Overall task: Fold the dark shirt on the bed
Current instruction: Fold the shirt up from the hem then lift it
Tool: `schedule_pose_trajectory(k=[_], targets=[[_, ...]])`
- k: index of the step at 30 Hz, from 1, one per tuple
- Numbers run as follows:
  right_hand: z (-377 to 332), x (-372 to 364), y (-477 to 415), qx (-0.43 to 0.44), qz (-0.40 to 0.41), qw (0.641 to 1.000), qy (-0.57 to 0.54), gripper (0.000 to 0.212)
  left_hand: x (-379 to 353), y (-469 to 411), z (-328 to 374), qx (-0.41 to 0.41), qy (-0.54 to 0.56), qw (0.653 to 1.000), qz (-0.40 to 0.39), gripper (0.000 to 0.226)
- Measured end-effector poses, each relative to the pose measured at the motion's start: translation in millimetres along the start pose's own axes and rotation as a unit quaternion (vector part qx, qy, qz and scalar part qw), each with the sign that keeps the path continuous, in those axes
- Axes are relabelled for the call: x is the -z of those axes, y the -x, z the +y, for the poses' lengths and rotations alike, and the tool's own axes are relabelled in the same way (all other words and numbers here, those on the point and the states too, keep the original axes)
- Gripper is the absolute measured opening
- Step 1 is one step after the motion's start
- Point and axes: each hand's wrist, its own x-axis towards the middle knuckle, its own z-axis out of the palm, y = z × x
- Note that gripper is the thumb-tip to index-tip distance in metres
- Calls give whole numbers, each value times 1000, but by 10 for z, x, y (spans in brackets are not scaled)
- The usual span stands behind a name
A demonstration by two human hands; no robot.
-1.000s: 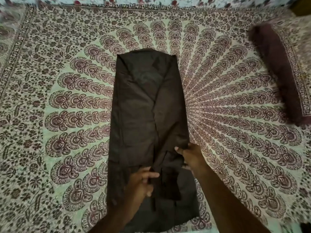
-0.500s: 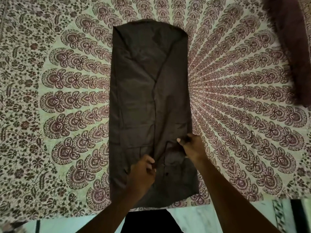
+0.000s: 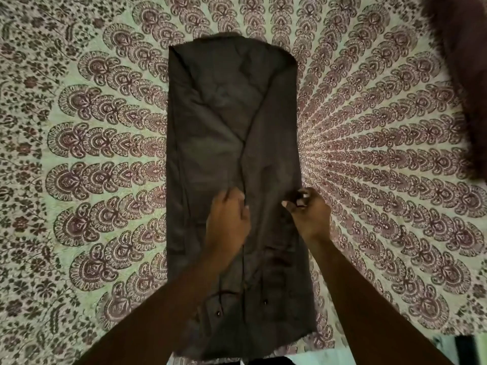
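Note:
The dark shirt [image 3: 224, 122] lies flat on the bed as a long narrow strip, both sides folded in so they overlap along a diagonal seam. My left hand [image 3: 228, 219] rests on the cloth near the middle seam, fingers curled on the fabric. My right hand [image 3: 308, 214] sits at the strip's right edge, pinching the folded side panel. Buttons show near the strip's lower end.
The patterned bedspread [image 3: 92, 154] with a fan design covers the bed on all sides of the shirt. A dark maroon pillow [image 3: 466, 75] lies at the top right. The bed's near edge and a strip of floor [image 3: 395, 356] show at the bottom.
Both hands have slid up the shirt from its lower part toward its middle. The view has tilted down and closer, bringing the bed's near edge into sight.

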Motion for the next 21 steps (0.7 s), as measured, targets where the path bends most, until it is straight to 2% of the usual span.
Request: schedule_pose_trajectory(k=[3, 7, 9, 12, 14, 18, 21], targets=[[-206, -98, -445, -8, 32, 999, -43, 42, -18, -744, 192, -17, 17, 998, 52, 32], [-488, -235, -1027, 4, 48, 996, -78, 41, -68, -1504, 382, 7, -3, 1000, -3, 55], [-629, -243, -1224, 19, 47, 993, -109, 39, -81, -1652, 377, 44, 3, 999, -12, 51], [-838, -228, -1453, 37, 28, 987, -157, 28, -34, -1638, 385, 70, 33, 996, 33, 25], [-963, -238, -1592, 34, 22, 985, -170, 30, -1, -1565, 392, 72, 13, 996, 48, 14], [-1201, -232, -1868, 51, 12, 987, -154, 30, 0, -1538, 284, 45, -32, 998, 30, 17], [-1447, -256, -2075, 90, 25, 988, -125, 39, -40, -1634, 204, 42, -33, 998, 21, 20]])
